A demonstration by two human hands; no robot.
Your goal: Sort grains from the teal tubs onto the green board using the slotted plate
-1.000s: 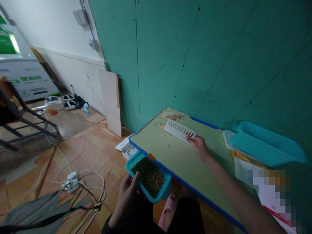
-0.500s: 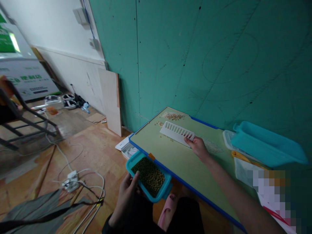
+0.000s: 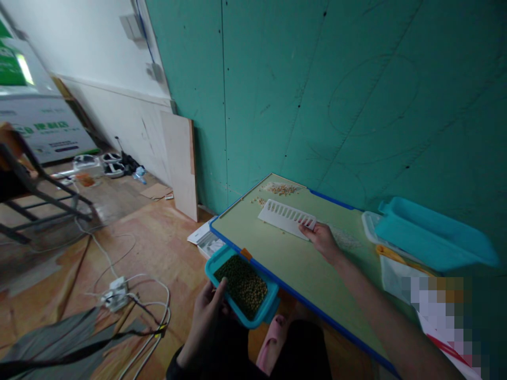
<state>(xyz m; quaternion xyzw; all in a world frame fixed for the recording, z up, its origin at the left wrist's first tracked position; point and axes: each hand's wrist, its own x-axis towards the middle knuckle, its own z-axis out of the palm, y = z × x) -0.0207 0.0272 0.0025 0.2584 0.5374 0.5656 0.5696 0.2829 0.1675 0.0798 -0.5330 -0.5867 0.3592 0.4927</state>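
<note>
My left hand [image 3: 208, 311] grips the near-left rim of a turquoise plastic container [image 3: 211, 264], thumb over the edge. Inside are dark green beans [image 3: 233, 272] and pale round beans [image 3: 253, 293]. The container sits just below the table's blue edge, above my lap. My right hand [image 3: 322, 240] is closed on the right end of a white slotted plastic strip [image 3: 279, 220], tilted over the pale green tabletop [image 3: 293, 258]. Several loose beans [image 3: 259, 201] lie beyond and beside the strip. A pile of beans and white grains [image 3: 283, 189] is at the far corner.
White grains [image 3: 346, 237] are scattered right of my hand. A turquoise bin [image 3: 435, 232] and a white lid [image 3: 370, 227] stand at the table's right. The green wall [image 3: 269, 105] borders the far side. Cables and a power strip [image 3: 116, 295] lie on the floor.
The slotted strip has shifted slightly toward the table's near-left edge, and a few loose beans beside it have changed place. My left hand and the container have barely moved.
</note>
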